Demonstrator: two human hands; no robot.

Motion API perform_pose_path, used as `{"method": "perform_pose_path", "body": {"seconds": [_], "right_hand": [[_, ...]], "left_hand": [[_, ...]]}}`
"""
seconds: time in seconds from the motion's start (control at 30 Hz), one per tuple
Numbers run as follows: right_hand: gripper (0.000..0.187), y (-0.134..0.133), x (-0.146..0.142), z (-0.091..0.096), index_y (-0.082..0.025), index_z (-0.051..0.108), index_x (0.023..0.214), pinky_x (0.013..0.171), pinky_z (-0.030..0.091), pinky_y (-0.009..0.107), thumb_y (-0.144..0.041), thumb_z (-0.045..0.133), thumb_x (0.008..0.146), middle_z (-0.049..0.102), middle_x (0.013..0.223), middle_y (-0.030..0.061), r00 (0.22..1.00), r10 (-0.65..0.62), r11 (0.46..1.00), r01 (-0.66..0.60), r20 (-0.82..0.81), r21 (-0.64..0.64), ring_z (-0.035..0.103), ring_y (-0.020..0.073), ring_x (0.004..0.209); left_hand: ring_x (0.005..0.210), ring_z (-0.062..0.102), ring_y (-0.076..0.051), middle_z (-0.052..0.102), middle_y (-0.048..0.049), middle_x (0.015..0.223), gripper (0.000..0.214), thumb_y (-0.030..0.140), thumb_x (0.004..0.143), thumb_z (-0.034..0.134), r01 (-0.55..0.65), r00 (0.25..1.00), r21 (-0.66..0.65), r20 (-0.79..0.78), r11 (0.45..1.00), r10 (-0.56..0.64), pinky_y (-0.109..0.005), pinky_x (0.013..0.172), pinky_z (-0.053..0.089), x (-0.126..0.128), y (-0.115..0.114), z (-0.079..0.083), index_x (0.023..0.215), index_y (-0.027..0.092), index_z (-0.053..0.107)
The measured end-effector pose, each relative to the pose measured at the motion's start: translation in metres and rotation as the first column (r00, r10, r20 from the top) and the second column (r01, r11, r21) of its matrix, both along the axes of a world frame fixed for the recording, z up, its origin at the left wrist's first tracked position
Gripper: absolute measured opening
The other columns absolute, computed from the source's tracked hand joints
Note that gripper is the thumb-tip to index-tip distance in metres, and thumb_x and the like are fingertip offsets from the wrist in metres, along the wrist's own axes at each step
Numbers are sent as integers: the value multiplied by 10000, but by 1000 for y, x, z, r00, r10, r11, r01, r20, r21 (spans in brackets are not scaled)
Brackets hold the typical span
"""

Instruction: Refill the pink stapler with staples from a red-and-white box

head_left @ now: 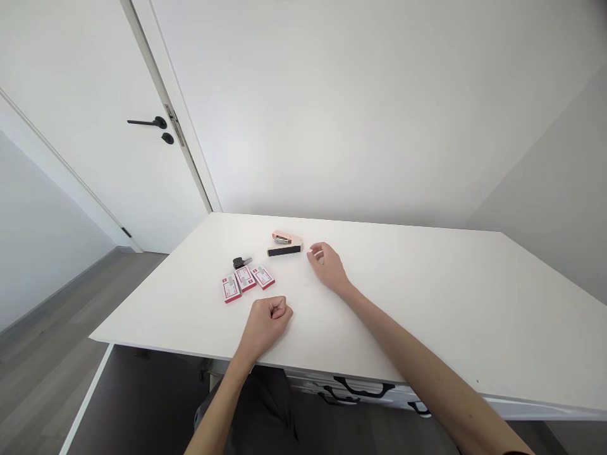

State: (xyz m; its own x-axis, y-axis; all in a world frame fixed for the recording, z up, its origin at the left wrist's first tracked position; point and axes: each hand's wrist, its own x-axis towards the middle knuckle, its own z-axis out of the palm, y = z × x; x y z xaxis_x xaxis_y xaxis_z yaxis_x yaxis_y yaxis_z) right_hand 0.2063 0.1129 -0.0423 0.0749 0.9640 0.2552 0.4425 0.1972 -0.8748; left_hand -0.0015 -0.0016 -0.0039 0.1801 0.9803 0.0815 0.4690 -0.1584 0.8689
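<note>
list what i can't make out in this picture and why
Fine print on the three red-and-white boxes, head view: too small to read.
Anything inside the left grip, head view: hidden by its own curled fist.
Upper end of the right arm, head view: cut off by the bottom edge.

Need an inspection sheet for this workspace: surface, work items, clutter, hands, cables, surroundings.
Surface: smooth white tabletop; small dark spot near the front edge, right side.
Work items: pink-and-cream stapler with a black strip; three flat white-and-red boxes grouped side by side.
Clutter: small black-and-silver object behind the boxes, identity unclear.
Hands: left hand in a fist, inside hidden; right hand loosely curled beside the stapler, apart from it.
Cables: nothing seen.
Surroundings: plain white wall; white door with black lever handle.
</note>
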Motion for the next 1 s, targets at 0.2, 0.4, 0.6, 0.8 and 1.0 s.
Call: {"method": "perform_pose_path", "body": {"seconds": [0.2,0.4,0.6,0.8,1.0], "right_hand": [[380,50,-24,5,-269,640,1136,915,474,367,-587,539,953,709,1229,37,987,-159,982,159,2,-103,668,205,1044],[405,72,-33,11,-305,681,1169,955,453,360,-605,627,904,720,1249,10,998,-34,991,41,62,-129,667,206,1069],[388,87,-26,33,-266,740,1121,813,462,308,-487,739,802,744,1207,34,975,166,944,-113,149,-309,658,240,1052],[246,96,-26,47,-228,754,883,654,394,283,-337,839,680,741,923,46,958,220,917,-138,185,-375,643,232,868],[152,74,-17,49,-230,724,832,623,376,285,-250,772,690,743,945,47,961,196,933,-123,193,-339,635,229,867]], "left_hand": [[630,146,-108,149,52,641,340,264,743,488,-11,1000,2,0,1000,11,-291,575,135,1,0,-1,640,226,166],[629,152,-106,156,52,632,335,252,740,485,-8,1000,-4,12,1000,8,-292,569,137,1,1,-3,632,224,169],[631,148,-108,156,50,630,341,250,746,486,1,1000,7,13,1000,-1,-297,566,138,0,2,-5,632,226,166],[631,154,-108,156,50,637,336,265,748,482,2,1000,5,13,1000,-2,-294,568,139,0,1,-5,632,227,170],[634,155,-110,155,51,636,326,278,738,476,1,1000,13,18,1000,-1,-294,571,139,-1,3,-6,632,229,172]]}}
